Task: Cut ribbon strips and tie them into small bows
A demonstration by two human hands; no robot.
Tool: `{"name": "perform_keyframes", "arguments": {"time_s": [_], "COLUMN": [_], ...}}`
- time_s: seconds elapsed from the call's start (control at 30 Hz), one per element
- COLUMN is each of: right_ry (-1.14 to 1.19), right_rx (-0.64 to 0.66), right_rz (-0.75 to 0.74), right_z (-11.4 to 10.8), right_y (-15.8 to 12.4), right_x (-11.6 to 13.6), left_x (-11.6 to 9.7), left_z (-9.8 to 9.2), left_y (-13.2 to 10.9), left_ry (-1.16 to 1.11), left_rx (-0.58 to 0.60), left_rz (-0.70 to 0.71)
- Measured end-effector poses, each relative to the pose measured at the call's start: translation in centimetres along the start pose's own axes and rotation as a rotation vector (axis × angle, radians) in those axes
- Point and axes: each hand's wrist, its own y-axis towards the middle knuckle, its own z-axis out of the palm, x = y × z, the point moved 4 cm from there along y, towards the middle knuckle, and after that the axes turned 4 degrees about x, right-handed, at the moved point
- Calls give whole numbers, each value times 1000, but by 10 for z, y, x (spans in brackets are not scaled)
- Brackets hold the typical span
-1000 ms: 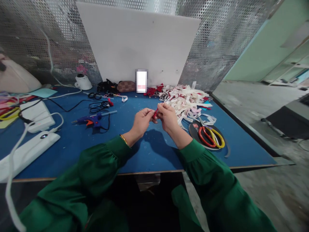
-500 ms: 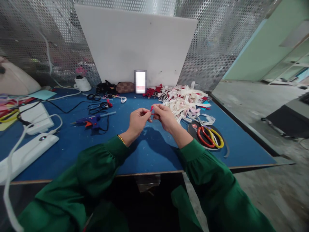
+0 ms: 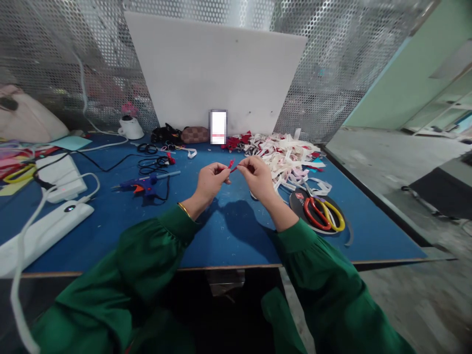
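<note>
Between my two hands, above the blue table (image 3: 236, 241), runs a small red ribbon (image 3: 231, 164). My left hand (image 3: 211, 183) pinches it between thumb and forefinger, and a short loop or end sticks up past the fingertips. On the other side, my right hand (image 3: 258, 179) grips a thin end of the ribbon in its fingertips. How the ribbon is folded or knotted is too small to make out. Behind my right hand spreads a heap of white and red ribbon scraps (image 3: 282, 152).
Scissors (image 3: 319, 214) with red and yellow handles lie on a dark ribbon reel (image 3: 300, 199) at the right. To the left are a blue glue gun (image 3: 145, 184), a white power strip (image 3: 47, 236) and cables. A phone (image 3: 218, 127) leans against a white board (image 3: 217, 69).
My right hand has drawn slightly away to the right, stretching a thin end of the red ribbon from my left fingertips. The whole view has shifted a little.
</note>
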Motion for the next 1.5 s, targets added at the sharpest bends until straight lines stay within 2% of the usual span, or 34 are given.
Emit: {"name": "perform_keyframes", "arguments": {"time_s": [0.1, 0.2, 0.33, 0.47, 0.67, 0.77, 0.9, 1.03, 1.23, 1.5], "right_ry": [32, 40, -27, -62, 167, 140, -79, -240, -272, -402], "right_rx": [9, 92, 167, 130, 47, 51, 90, 118, 167, 143], "right_rz": [-53, -101, -78, -33, 160, 180, -4, -173, -175, -114], "right_z": [2, 6, 10, 10, 13, 13, 12, 12, 14, 14], "right_y": [-3, -6, -7, -6, -7, -7, -6, -8, -10, -9], "right_x": [8, 11, 7, 2, -4, -6, -2, 7, 10, 5], "left_x": [0, -2, -6, -8, -11, -12, -9, -6, -8, -9], "left_z": [1, 2, 3, 2, 3, 3, 2, 0, -1, 2], "left_y": [0, -2, -5, -6, -8, -8, -6, -2, -1, -1], "left_ry": [74, 155, 276, 313, 386, 410, 345, 176, -8, 33], "left_rx": [25, 71, 110, 106, 91, 85, 95, 90, 119, 143], "left_rz": [25, 93, 173, 204, 247, 251, 199, 129, 36, 22]}}
